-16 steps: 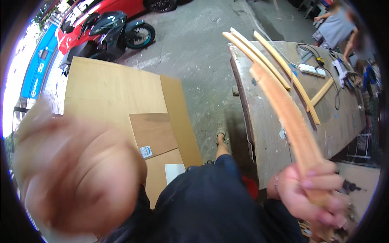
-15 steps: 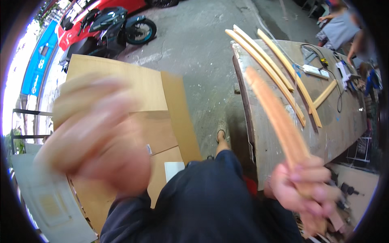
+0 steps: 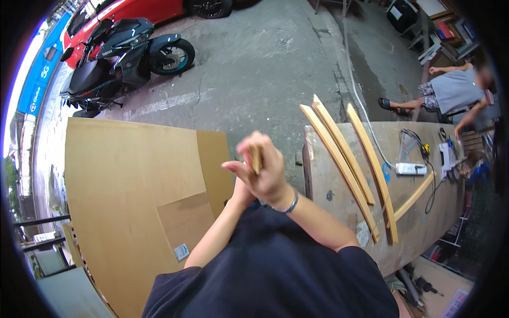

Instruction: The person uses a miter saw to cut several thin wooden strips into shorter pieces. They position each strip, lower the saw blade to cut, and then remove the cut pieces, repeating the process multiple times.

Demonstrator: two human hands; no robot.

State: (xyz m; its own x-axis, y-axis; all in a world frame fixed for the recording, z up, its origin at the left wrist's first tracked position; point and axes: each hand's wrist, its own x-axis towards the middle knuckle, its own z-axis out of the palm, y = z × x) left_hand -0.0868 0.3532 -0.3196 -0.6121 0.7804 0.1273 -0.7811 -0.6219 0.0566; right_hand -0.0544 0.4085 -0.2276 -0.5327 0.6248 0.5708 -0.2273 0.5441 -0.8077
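My right hand (image 3: 265, 175), with a metal band at the wrist, is closed round a wooden piece (image 3: 255, 158) that is seen end-on at the centre, its thumb sticking out leftward. My left hand (image 3: 241, 185) is just behind the right one, its fingers hidden, so I cannot tell what it holds. Right of both hands, long pale wooden strips (image 3: 339, 172) and a shorter one (image 3: 411, 201) lie on a worn worktable (image 3: 334, 217).
Left stand large board sheets (image 3: 122, 196). A white power strip (image 3: 411, 169), cables and tools (image 3: 448, 159) are on the worktable. Beyond are a seated person (image 3: 450, 87), a dark motorbike (image 3: 106, 71) and a red car (image 3: 159, 10). Concrete floor (image 3: 265, 79) lies ahead.
My hands have moved from far apart to together at the centre. The wooden piece in my right hand has swung from the right to end-on in the middle, and the view has shifted.
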